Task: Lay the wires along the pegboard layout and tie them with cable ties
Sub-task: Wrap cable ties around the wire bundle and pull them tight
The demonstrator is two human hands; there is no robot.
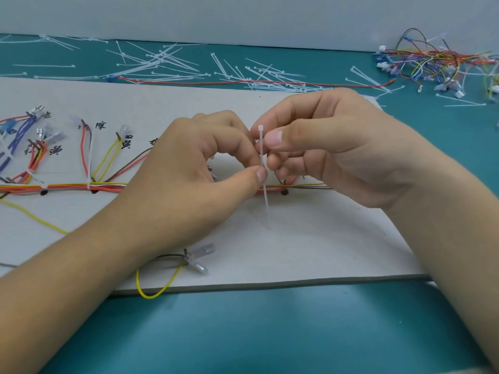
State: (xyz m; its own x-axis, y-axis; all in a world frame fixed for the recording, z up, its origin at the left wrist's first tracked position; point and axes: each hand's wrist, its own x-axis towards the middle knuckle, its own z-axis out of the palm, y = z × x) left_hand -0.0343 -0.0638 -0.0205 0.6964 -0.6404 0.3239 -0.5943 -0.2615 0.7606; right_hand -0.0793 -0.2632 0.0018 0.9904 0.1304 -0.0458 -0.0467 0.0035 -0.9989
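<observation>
Head view: the fingers (275, 139) of the right hand (332, 147) pinch a white cable tie (262, 157) just under its small square head, and the left hand (194, 163) pinches the same strap lower down between thumb and fingertip. Both hands are therefore clenched on this one tie. It is a thin, flat, flexible nylon strip, held almost upright with its head up and its pointed tail hanging toward the near side. The wire bundle (108, 187) lies directly below the fingers and runs left to right, so the tie's long axis crosses it roughly at a right angle. The left thumb looks slightly nearer the bundle and is probably the one to feed the tail under. The bundle is made of slim, glossy insulated wires in orange, red, yellow and brown, already tied at two spots to the left beside black pegs (283, 193). It rests on a matte grey pegboard (324, 238) marked with handwritten labels. Beyond the board, loose ties (167, 63) lie scattered on the teal desk (243, 333), and a tangle of spare wires (437, 63) sits at far right.
</observation>
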